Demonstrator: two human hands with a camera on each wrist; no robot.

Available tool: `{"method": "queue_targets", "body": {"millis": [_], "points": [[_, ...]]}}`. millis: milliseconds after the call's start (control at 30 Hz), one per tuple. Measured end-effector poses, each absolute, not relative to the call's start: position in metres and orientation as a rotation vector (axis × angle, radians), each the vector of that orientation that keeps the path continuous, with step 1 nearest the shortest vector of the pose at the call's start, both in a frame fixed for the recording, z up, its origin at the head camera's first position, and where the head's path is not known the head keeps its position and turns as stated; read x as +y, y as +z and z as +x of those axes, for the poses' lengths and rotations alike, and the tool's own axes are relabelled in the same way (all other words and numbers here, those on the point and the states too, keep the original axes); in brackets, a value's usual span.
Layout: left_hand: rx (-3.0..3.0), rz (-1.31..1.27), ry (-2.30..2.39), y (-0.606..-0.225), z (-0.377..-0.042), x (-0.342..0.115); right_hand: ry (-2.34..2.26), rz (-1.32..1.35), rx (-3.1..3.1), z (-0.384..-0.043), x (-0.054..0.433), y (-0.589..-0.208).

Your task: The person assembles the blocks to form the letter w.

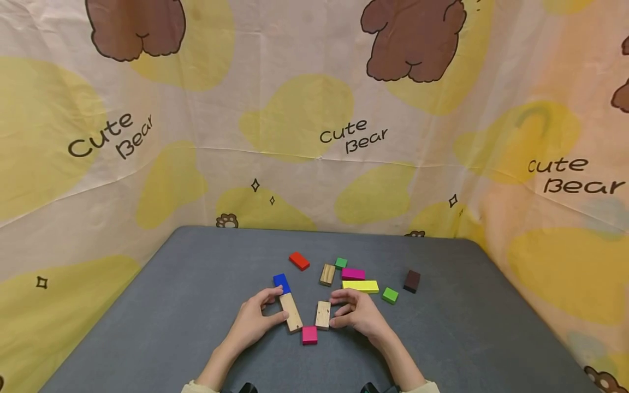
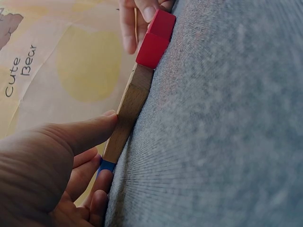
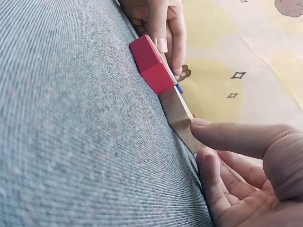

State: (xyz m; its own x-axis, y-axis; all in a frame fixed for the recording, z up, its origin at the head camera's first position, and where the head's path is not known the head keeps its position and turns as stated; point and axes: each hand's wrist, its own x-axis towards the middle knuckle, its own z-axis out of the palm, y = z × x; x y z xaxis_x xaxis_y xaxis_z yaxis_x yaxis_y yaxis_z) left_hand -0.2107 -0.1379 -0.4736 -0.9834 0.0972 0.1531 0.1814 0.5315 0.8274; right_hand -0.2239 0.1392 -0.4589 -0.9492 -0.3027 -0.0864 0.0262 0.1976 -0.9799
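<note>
My left hand [image 1: 254, 317] lies along the outer side of a long plain wooden block [image 1: 291, 313]. Its thumb touches that block, and its fingers are at the blue block [image 1: 282, 283] at the far end. My right hand [image 1: 361, 314] is at the right side of a short plain wooden block [image 1: 322, 315]. In the right wrist view, its thumb touches this block [image 3: 182, 120], with the fingers beside the far end. Between the near ends of both wooden blocks sits a pinkish-red block [image 1: 309, 335], which neither hand touches.
Farther back lie a red block [image 1: 299, 261], a striped wooden block [image 1: 327, 274], a magenta block [image 1: 353, 274] and a yellow block [image 1: 361, 286]. Two green blocks, one at the back [image 1: 341, 263] and one at right [image 1: 390, 296], and a dark brown block [image 1: 411, 281] share the grey table [image 1: 162, 305].
</note>
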Motion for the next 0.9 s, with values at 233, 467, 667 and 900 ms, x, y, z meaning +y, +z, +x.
{"method": "queue_targets", "body": {"millis": [233, 467, 667, 900], "points": [[-2.671, -0.242, -1.464, -0.4743, -0.2082, -0.1386, -1.820, -0.258, 2.201, -0.2220, 0.1383, -0.4609], [-2.662, -0.229, -1.482, -0.4744, -0.2073, -0.1397, -1.811, -0.296, 2.221, -0.2200, 0.1369, -0.4619], [-2.663, -0.230, -1.474, -0.4722, -0.2100, -0.1379, -1.757, -0.390, 2.288, -0.2203, 0.1353, -0.4597], [-2.660, -0.227, -1.457, -0.4713, -0.2099, -0.1363, -1.681, -0.416, 2.371, -0.2202, 0.1343, -0.4588]]}}
